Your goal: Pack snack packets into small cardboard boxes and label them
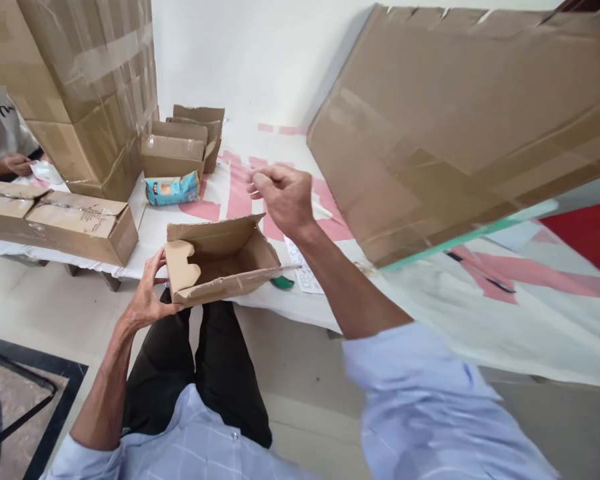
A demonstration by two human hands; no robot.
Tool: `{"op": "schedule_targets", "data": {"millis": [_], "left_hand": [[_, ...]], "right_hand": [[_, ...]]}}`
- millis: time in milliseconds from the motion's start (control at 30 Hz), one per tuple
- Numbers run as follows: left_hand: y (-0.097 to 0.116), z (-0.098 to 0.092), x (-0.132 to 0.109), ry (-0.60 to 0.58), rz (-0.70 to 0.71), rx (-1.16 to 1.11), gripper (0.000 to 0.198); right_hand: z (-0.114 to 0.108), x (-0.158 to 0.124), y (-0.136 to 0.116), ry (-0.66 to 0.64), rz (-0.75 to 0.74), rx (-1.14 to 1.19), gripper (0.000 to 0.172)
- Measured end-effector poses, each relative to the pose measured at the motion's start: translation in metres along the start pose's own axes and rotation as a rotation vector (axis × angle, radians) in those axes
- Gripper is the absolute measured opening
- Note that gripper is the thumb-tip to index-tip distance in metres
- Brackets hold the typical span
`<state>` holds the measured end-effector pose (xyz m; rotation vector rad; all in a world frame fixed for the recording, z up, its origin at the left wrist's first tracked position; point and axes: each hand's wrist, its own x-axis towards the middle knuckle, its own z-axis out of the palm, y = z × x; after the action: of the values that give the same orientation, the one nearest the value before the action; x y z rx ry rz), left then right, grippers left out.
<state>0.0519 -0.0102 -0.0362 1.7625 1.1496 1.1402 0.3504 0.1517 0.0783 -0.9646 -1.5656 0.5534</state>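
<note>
An open cardboard box (235,291) sits tilted at the table's front edge, its flaps raised and a notched end flap folded at its left. My left hand (149,290) grips the box's left end, thumb below and fingers up the side. Above the box's right part, apart from it, my right hand (283,193) hovers with its fingers curled and pinched together. Whether anything small is between those fingertips cannot be made out. A blue packet (173,189) lies beyond the box, in front of several open cardboard boxes (174,150).
Taped cartons (80,217) line the left edge, below a tall carton stack (95,87). A large cardboard sheet (460,120) leans at right. A green object (283,283), printed paper (304,267) and a dark slim tool (483,272) lie on the table. Another person's hand (19,164) shows far left.
</note>
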Motion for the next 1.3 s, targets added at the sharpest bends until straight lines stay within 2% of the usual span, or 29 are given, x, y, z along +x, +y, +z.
{"op": "schedule_targets", "data": {"millis": [100,200,333,467,600,767,900,1133,1300], "left_hand": [[0.003,0.007,-0.005,0.002,0.059,0.036,0.125],[0.009,0.015,-0.011,-0.016,0.087,0.050,0.127],[0.021,0.023,-0.022,-0.018,0.060,0.061,0.128],[0.031,0.028,-0.031,0.012,0.029,0.095,0.125],[0.035,0.031,-0.038,0.035,0.000,0.089,0.125],[0.026,0.033,-0.046,0.033,-0.008,0.043,0.131],[0.019,0.032,-0.052,0.025,-0.016,-0.088,0.141],[0.022,0.027,-0.063,0.044,-0.061,-0.213,0.144],[0.021,0.024,-0.070,0.024,-0.069,-0.272,0.140]], "right_hand": [[-0.031,-0.051,-0.051,-0.027,-0.106,-0.069,0.025],[-0.049,-0.091,-0.086,-0.250,-0.194,-0.154,0.020],[-0.061,-0.124,-0.095,-0.548,-0.214,-0.308,0.025],[-0.069,-0.145,-0.099,-0.687,-0.184,-0.462,0.029],[-0.070,-0.160,-0.113,-0.773,-0.187,-0.559,0.026],[-0.068,-0.178,-0.124,-0.796,-0.194,-0.675,0.022],[-0.066,-0.194,-0.131,-0.752,-0.254,-0.660,0.020],[-0.049,-0.227,-0.166,-0.552,-0.539,-0.591,0.022],[-0.045,-0.246,-0.188,-0.431,-0.643,-0.540,0.022]]}}
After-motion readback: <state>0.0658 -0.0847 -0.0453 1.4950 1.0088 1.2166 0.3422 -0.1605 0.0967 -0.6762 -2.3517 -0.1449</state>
